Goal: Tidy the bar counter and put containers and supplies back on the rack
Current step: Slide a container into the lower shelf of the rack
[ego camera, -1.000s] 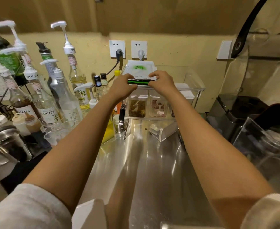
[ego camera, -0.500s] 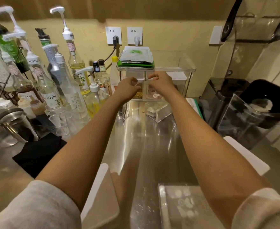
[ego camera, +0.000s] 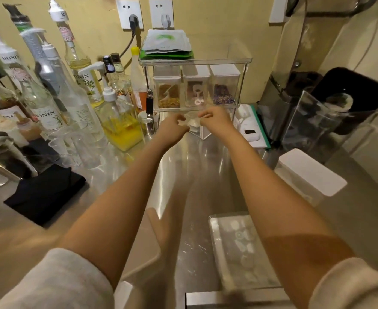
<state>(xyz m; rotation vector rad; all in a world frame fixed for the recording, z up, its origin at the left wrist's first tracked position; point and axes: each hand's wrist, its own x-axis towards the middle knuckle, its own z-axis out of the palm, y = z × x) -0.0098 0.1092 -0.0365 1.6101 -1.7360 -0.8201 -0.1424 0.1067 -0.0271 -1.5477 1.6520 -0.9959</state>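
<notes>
Both hands are held side by side just below the clear rack's (ego camera: pixel 194 63) lower shelf: the left hand (ego camera: pixel 172 130) and right hand (ego camera: pixel 214 121) are loosely curled, and nothing is seen gripped. Green-and-white packets (ego camera: pixel 167 44) are stacked on the rack's top, three lidded containers (ego camera: pixel 196 90) beneath. Another loose container, such as the white-lidded box (ego camera: pixel 308 177) on the counter (ego camera: pixel 183 170), is probably to be collected next.

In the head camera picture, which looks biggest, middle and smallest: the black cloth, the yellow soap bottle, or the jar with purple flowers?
1. Black cloth
2. Yellow soap bottle
3. Jar with purple flowers

The cloth lies nearer the camera, which may exaggerate its size.
</notes>
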